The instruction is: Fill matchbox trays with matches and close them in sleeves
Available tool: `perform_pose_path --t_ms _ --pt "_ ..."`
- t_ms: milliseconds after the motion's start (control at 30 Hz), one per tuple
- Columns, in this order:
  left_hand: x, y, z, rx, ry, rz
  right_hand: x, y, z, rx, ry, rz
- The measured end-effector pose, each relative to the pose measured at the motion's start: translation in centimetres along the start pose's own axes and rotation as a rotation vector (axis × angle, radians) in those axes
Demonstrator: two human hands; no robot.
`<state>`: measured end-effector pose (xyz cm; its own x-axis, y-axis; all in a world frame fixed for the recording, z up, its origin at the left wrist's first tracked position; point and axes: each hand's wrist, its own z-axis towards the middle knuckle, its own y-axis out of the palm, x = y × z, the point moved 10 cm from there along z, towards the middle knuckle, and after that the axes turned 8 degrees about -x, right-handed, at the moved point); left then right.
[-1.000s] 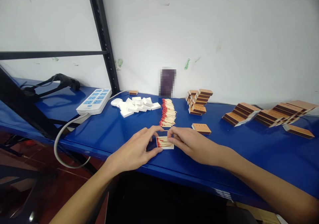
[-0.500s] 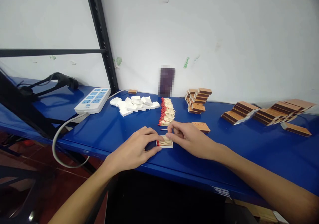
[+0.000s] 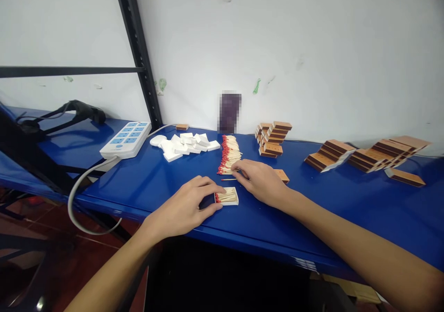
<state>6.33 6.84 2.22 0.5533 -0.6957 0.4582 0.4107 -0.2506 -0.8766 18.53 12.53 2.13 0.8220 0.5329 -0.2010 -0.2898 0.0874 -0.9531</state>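
Observation:
A white matchbox tray [image 3: 227,196] filled with red-tipped matches lies near the front edge of the blue table [image 3: 347,210]. My left hand [image 3: 187,205] rests beside it, fingers curled against its left end and steadying it. My right hand [image 3: 258,180] reaches farther back, its fingertips touching the near end of a loose pile of matches [image 3: 229,155]. A single match [image 3: 229,179] lies between pile and tray. A brown matchbox sleeve [image 3: 281,175] lies just right of my right hand.
Empty white trays [image 3: 187,144] are heaped at the back left, beside a white power strip [image 3: 125,139] with a grey cable. Brown matchboxes are stacked at the back centre [image 3: 274,138] and in rows at the right [image 3: 367,156]. A black rack post [image 3: 137,53] rises at left.
My right hand has left the tray and moved back to the match pile. My left hand stays on the tray. The view shifted slightly.

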Motion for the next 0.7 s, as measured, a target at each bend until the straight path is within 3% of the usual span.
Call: perform_pose_path --t_ms 700 --pt "0.09 0.16 0.21 -0.02 0.004 0.001 -0.69 0.6 0.72 -0.1 -0.044 -0.075"
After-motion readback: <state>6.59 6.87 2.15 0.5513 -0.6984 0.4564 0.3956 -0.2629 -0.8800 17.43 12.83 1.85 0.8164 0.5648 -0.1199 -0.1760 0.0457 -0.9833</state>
